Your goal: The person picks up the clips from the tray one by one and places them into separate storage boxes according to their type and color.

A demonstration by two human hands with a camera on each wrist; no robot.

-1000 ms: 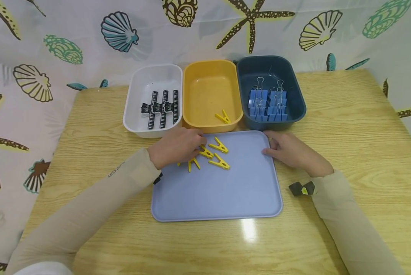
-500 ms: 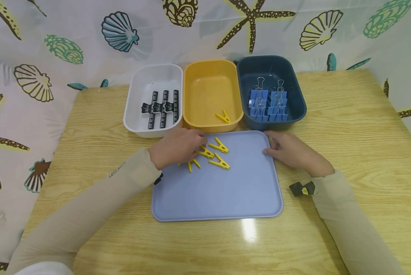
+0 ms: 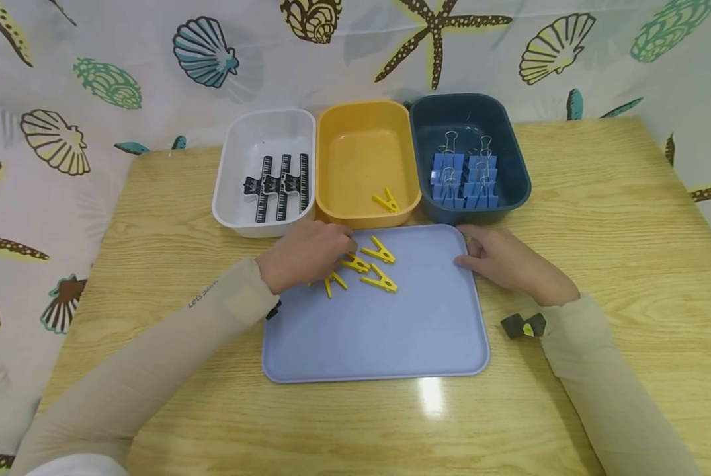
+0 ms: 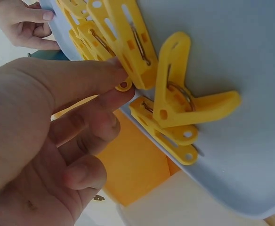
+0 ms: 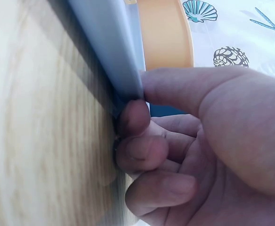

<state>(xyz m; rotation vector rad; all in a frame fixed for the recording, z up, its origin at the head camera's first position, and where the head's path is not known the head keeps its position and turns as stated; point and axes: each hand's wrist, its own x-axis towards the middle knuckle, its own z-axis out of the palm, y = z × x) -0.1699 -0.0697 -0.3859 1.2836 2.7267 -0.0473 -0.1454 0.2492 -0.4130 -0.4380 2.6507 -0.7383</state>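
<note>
In the head view my left hand (image 3: 310, 254) reaches over the upper left of the blue-grey tray (image 3: 385, 337). Its thumb and index finger pinch the holed end of a yellow clothespin (image 4: 124, 85) in the left wrist view; the other fingers curl loosely. More yellow clothespins (image 3: 380, 279) lie close by on the tray, some partly hidden behind this hand. My right hand (image 3: 506, 261) is at the tray's far right corner. In the right wrist view the thumb lies on the tray rim (image 5: 123, 61), and the curled fingers grip it from outside.
Three bins stand behind the tray: a white one (image 3: 224, 192) with black piano-patterned clips (image 3: 272, 188), a yellow one (image 3: 367, 158) with one clothespin (image 3: 386, 200), and a dark blue one (image 3: 518, 178) with blue binder clips (image 3: 463, 182). A patterned curtain (image 3: 343, 66) hangs behind.
Almost nothing differs; both hands keep their places and the clothespins lie about as before. The head view has shifted very slightly.
</note>
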